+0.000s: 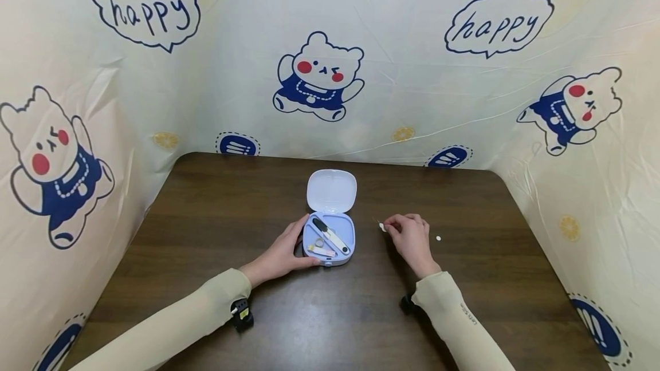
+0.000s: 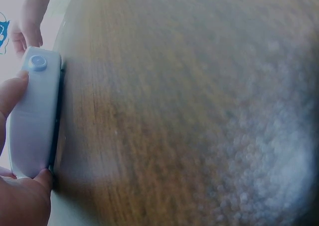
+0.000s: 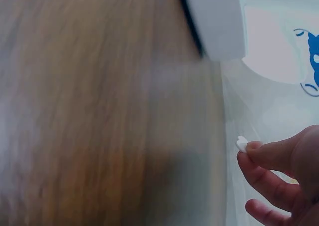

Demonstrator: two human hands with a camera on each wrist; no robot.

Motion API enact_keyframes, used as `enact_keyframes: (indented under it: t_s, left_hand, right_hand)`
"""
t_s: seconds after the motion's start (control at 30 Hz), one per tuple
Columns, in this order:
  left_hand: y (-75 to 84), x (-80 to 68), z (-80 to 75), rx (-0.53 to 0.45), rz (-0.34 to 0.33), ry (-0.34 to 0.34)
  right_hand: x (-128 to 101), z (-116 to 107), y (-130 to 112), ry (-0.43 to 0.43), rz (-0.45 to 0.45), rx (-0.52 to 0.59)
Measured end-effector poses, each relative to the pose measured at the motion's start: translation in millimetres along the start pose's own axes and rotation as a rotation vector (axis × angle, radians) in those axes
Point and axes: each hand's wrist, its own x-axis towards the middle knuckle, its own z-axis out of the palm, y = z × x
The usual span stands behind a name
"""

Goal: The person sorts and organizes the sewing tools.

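I see one dark wooden table (image 1: 216,222). On it lies one open sewing kit box (image 1: 329,239); my left hand (image 1: 281,255) clasps its side, likely steadying it. My right hand (image 1: 411,238) pinches one small white piece (image 1: 382,227) beside the box. A second white piece (image 1: 438,238) lies apart.

We're seeing the open case (image 1: 329,232) blocking mid-table (image 1: 206,216); a small white bit (image 1: 438,238) is sitting toward the right edge.

The dark wooden table (image 1: 216,216) bears 1 open white case (image 1: 330,233) and 1 small white piece (image 1: 438,238).
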Motion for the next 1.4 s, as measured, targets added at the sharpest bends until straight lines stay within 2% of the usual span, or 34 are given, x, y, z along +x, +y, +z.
enact_keyframes:
  t_s: [0.5, 1.07, 1.4]
  left_hand:
    - [1.6, 0.2, 0.2, -0.027, 0.008, -0.003]
    - [0.6, 0.3, -0.2, -0.024, 0.006, -0.002]
    - [1.1, 0.0, 0.5, -0.021, 0.004, -0.002]
  right_hand:
    - [-1, -1, -40, -0.035, -0.025, 0.108]
    - [-4, 10, -74, -0.084, -0.065, 0.132]
    - [-10, 21, -95, -0.073, -0.113, 0.138]
